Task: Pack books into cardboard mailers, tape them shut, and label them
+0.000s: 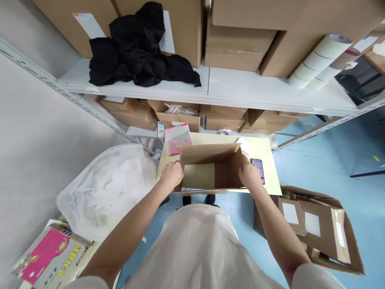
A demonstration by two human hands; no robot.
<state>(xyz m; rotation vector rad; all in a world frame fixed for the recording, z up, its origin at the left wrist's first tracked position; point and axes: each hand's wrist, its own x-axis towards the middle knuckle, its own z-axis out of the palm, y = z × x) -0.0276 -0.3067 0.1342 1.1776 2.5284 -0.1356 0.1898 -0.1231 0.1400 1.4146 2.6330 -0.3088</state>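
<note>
A cardboard box (209,154) with no top closed over it lies on a small pale yellow table (271,160) in front of me. My left hand (172,175) is closed on its left end wall, and my right hand (250,173) grips the right end wall. Through the frame of the box the table's surface shows, with a brown flap at the right of the inside. A phone (258,170) with a lit screen rests just beyond my right hand. Behind the box's left corner is a pink-edged packet or booklet (178,138).
Shelving (240,90) spans the back, carrying cartons, black cloth (138,52) and tape rolls (319,60). A white translucent bag (105,188) bulges at left, above a printed box (54,257). A large carton (353,245) of flattened cardboard stands on the floor at right.
</note>
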